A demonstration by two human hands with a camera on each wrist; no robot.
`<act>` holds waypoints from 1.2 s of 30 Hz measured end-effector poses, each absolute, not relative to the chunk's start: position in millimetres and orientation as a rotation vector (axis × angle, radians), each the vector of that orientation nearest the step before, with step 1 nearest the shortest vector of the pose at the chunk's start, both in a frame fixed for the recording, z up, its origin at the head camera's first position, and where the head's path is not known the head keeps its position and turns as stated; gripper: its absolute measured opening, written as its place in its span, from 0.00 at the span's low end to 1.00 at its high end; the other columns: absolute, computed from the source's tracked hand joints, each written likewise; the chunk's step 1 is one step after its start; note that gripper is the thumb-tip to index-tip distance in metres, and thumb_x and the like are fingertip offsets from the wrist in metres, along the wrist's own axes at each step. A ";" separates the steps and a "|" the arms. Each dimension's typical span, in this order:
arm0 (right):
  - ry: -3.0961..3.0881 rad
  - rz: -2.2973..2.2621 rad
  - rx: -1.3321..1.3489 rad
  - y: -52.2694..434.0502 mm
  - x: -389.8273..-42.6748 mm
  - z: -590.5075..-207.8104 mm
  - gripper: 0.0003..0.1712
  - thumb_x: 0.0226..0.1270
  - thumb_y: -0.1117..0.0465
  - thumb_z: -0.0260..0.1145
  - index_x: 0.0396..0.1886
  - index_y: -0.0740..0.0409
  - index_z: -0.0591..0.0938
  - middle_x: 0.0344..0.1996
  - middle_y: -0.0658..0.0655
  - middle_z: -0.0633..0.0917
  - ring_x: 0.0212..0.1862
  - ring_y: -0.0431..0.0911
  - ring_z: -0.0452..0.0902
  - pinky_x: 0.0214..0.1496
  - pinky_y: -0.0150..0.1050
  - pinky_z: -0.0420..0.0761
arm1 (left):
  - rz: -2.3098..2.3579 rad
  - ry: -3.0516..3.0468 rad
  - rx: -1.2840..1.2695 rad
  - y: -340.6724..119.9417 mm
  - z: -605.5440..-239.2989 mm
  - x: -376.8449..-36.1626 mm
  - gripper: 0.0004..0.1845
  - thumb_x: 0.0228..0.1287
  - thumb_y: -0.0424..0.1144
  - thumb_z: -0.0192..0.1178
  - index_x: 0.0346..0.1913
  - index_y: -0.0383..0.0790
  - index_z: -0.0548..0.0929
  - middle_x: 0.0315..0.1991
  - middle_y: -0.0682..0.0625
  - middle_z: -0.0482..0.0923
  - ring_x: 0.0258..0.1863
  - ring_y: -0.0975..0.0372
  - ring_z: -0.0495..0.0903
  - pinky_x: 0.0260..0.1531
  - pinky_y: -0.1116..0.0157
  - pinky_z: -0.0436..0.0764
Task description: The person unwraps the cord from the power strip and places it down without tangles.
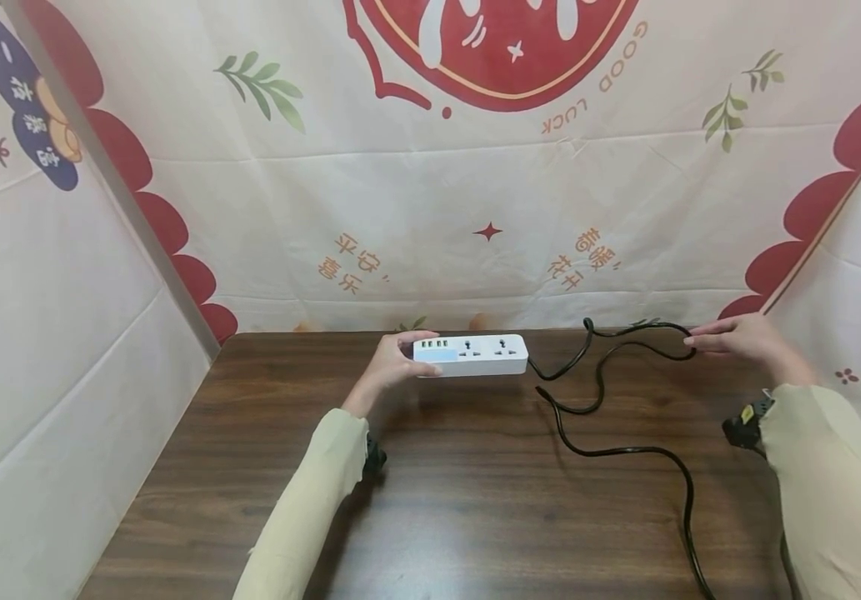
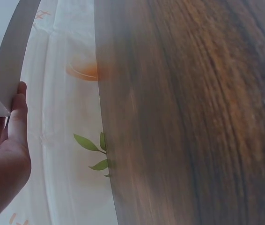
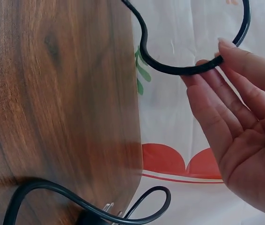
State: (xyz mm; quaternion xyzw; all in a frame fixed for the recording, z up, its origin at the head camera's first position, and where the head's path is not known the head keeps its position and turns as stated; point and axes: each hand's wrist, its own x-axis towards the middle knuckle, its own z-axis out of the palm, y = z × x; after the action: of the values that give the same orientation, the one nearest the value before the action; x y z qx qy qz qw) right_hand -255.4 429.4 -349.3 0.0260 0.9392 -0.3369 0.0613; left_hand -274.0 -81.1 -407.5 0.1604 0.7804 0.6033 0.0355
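Surroundings: a printed cloth (image 1: 430, 208) hangs behind and beside the wooden table (image 1: 460, 500); nothing lies between the hands.
Cord: the black cord (image 1: 610, 400) snakes from the power strip's right end across the table toward the near edge.
Right wrist view only: a metal-pronged plug (image 3: 99, 213) at the table edge.
Power strip: white power strip (image 1: 471, 355), sockets up, near the table's far edge.
Left hand: left hand (image 1: 392, 362) grips the strip's left end.
Right hand: right hand (image 1: 738, 337) pinches a cord loop with fingertips (image 3: 226, 47).

Improvised recording booth, dark wood-grain table (image 1: 475, 500) enclosed on three sides by hung cream cloth backdrop (image 1: 430, 208), printed with red scalloped motifs, green leaf sprigs, Chinese characters and "GOOD LUCK" lettering
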 end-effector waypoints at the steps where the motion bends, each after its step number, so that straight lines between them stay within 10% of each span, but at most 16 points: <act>1: 2.843 -1.010 0.062 428.2 -255.2 -348.6 0.27 0.54 0.45 0.67 0.42 0.63 0.83 0.30 0.53 0.86 0.29 0.36 0.81 0.32 0.31 0.75 | 1.855 2.395 0.491 -80.8 -407.1 -273.7 0.28 0.36 0.29 0.73 0.48 0.37 0.81 0.45 0.44 0.80 0.40 0.58 0.77 0.40 0.64 0.74; 9: 2.827 -1.067 0.058 415.8 -255.6 -339.6 0.29 0.52 0.45 0.68 0.46 0.63 0.82 0.31 0.52 0.86 0.30 0.35 0.81 0.35 0.33 0.77 | 1.849 2.401 0.465 -80.7 -406.8 -272.9 0.28 0.36 0.29 0.73 0.48 0.37 0.81 0.46 0.44 0.79 0.41 0.57 0.77 0.41 0.64 0.74; 16: 2.768 -1.189 0.044 391.1 -258.4 -323.8 0.35 0.55 0.42 0.63 0.56 0.62 0.75 0.37 0.52 0.85 0.34 0.31 0.80 0.58 0.60 0.57 | 1.861 2.392 0.455 -80.1 -407.6 -273.1 0.28 0.35 0.28 0.73 0.48 0.37 0.81 0.45 0.44 0.80 0.41 0.58 0.77 0.41 0.64 0.74; 21: 2.753 -1.341 0.037 368.5 -264.1 -314.1 0.41 0.54 0.40 0.63 0.59 0.66 0.70 0.33 0.39 0.83 0.34 0.30 0.79 0.55 0.48 0.69 | 1.846 2.398 0.438 -78.7 -407.1 -272.7 0.28 0.36 0.29 0.73 0.48 0.38 0.81 0.46 0.45 0.79 0.42 0.57 0.77 0.42 0.63 0.73; 26: 2.685 -1.578 -0.023 345.3 -270.2 -306.0 0.18 0.57 0.49 0.65 0.45 0.51 0.78 0.28 0.37 0.83 0.34 0.32 0.80 0.39 0.32 0.78 | 1.829 2.412 0.425 -78.0 -407.0 -272.7 0.28 0.36 0.30 0.74 0.48 0.39 0.81 0.46 0.46 0.79 0.43 0.57 0.76 0.44 0.61 0.72; 36: 2.473 -1.858 -0.098 297.7 -277.7 -299.7 0.06 0.56 0.59 0.67 0.34 0.46 0.81 0.30 0.43 0.84 0.34 0.37 0.82 0.41 0.34 0.78 | 1.828 2.415 0.455 -75.6 -409.4 -273.6 0.28 0.37 0.30 0.73 0.49 0.38 0.81 0.47 0.45 0.79 0.42 0.57 0.77 0.44 0.61 0.73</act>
State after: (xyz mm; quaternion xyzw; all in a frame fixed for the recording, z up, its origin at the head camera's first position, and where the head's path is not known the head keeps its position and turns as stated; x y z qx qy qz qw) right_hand -277.7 297.7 -299.7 -0.0315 0.7988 -0.6003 0.0233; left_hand -273.6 -75.6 -409.4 0.1483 0.7880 0.5963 0.0396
